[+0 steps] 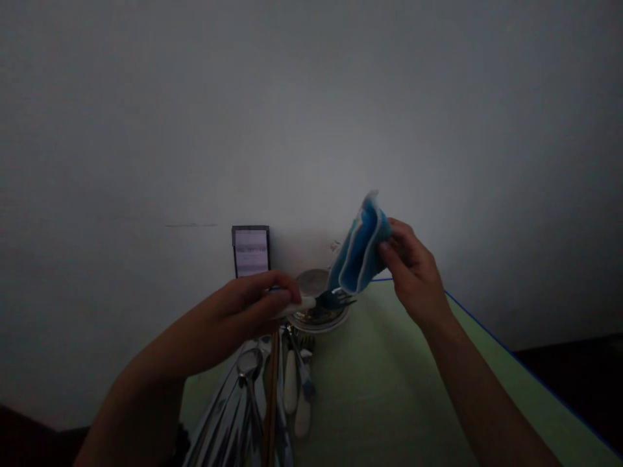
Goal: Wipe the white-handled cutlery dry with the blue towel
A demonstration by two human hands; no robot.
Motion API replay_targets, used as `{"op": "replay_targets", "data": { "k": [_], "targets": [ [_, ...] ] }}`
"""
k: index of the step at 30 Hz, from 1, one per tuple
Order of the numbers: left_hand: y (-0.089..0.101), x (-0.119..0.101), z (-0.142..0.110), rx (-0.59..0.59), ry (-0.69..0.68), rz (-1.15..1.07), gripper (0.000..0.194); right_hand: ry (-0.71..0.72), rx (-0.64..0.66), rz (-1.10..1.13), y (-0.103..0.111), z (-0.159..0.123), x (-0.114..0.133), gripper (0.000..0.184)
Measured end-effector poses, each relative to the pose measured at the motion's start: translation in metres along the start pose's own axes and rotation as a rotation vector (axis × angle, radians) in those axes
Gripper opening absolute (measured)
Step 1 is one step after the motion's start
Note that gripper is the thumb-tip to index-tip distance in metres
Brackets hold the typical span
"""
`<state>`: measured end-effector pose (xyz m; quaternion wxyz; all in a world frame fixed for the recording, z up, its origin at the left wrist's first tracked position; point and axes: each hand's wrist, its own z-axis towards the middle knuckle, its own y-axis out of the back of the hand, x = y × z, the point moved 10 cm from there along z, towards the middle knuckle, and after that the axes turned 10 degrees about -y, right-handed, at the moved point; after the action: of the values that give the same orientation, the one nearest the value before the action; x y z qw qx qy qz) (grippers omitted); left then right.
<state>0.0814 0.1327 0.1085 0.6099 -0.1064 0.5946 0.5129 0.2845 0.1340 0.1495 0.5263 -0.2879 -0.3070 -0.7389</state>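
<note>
My left hand (263, 298) is closed around the pale handle of a fork (335, 299), whose tines point to the right. In my right hand (413, 272), pinched between thumb and fingers, is a folded blue cloth (363, 246) with white edges. The cloth's lower end hangs just above the fork's head; whether they touch I cannot tell. Beneath the fork stands a bowl (318, 327) with shiny metal pieces inside, partly hidden by the fork and my left hand.
Several pieces of cutlery lie at the front, among them a spoon (250, 363), brown chopsticks (271, 402) and pale-handled forks (302, 415). A phone (252, 251) leans on the wall (311, 117) at the back. The green table (389, 389) has a blue edge on the right.
</note>
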Motion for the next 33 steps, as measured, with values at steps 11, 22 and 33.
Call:
{"op": "replay_targets", "data": {
  "k": [11,22,33],
  "targets": [
    [-0.001,0.007,0.014,-0.074,-0.040,0.062,0.021,-0.217,0.715,-0.153,-0.069,-0.031,-0.024,0.032],
    [-0.031,0.002,0.015,0.152,-0.057,0.159,0.018,-0.319,0.759,-0.273,-0.072,-0.033,-0.048,0.020],
    [-0.006,-0.005,0.008,-0.032,-0.121,0.018,0.014,-0.497,0.919,0.205,-0.073,-0.050,-0.032,0.026]
  ]
}}
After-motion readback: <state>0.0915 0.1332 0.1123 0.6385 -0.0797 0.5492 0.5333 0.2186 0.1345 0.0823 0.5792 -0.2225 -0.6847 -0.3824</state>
